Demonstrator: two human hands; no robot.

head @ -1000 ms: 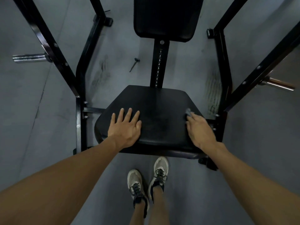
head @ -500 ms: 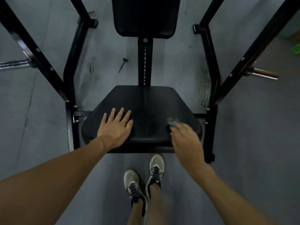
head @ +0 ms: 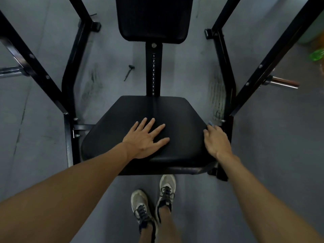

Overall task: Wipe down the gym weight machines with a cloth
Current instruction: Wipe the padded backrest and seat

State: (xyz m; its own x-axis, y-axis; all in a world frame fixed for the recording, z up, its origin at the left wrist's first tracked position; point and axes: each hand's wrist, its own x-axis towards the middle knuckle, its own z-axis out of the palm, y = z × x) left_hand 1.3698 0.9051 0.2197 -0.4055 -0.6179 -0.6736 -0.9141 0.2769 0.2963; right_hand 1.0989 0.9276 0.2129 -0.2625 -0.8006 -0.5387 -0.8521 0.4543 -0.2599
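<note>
Grey gym flooring (head: 52, 155) is spreading beneath the black seat pad (head: 177, 116). On it, the left hand (head: 144, 138) is lying flat, fingers splayed, holding nothing. At the pad's right edge, the right hand (head: 216, 140) is curling over a mostly hidden cloth (head: 211, 124), only its pale tip showing.

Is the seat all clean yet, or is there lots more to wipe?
Nothing shows as finished; the seat looks the same all over. In hand: the right hand holds a cloth at the seat's right edge, while the left hand rests flat on it. Left: the back pad and frame, both untouched.
</note>
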